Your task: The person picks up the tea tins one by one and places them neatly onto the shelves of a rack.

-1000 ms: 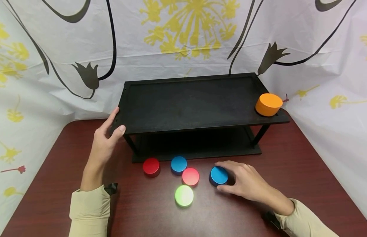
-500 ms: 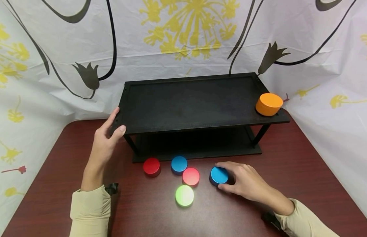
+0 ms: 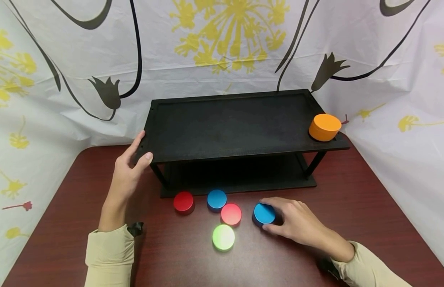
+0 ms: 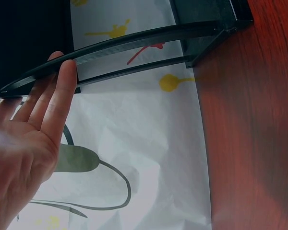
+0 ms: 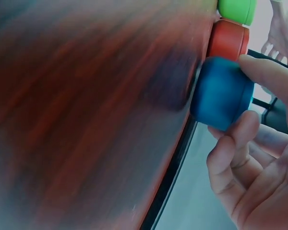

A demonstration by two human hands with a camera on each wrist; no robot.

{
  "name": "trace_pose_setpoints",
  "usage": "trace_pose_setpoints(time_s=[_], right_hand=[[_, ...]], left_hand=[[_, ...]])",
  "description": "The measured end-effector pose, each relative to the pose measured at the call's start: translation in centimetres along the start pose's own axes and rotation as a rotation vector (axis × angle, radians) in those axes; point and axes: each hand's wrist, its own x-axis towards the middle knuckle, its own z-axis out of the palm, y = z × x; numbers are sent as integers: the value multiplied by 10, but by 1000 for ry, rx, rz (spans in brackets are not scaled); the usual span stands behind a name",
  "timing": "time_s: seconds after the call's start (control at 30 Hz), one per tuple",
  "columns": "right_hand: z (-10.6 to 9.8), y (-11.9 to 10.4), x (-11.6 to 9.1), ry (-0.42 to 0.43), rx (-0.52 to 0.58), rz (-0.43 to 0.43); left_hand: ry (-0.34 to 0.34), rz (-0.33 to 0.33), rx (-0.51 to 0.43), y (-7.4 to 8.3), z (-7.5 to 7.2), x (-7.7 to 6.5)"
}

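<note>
My right hand pinches a blue round tin between thumb and fingers, low over the dark red table. Seen from the right wrist, the thumb lies on one side of the blue tin and fingers on the other. At the left end of a black two-tier shelf, my left hand touches the upper board, with thumb at the front corner and index finger along the side. The left wrist view shows its fingers nearly straight against the board's edge.
Left of the held tin sit a red tin, another blue tin, a coral tin and a light green tin. An orange tin stands on the shelf's right end. A patterned white sheet hangs behind.
The head view tilts very slightly. My right hand and the blue tin shift only a few pixels; the left hand stays at the shelf's corner.
</note>
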Motion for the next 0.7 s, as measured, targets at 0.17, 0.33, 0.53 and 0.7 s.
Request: trace_pose_setpoints(time_s=[0.17,0.33,0.53,0.7], right_hand=[[-1,-2,-1,15,1,-7],[-5,-5,0,33,3,-31],[-14,-11,3,72,34,-61],[-24,-16,5,87,37,-62]], left_hand=[[2,2,-1,-1,0,0],[6,-1,-7,-1,1,0],[6,-3,5,0,1,-1],[5,5,11,0,1,-1]])
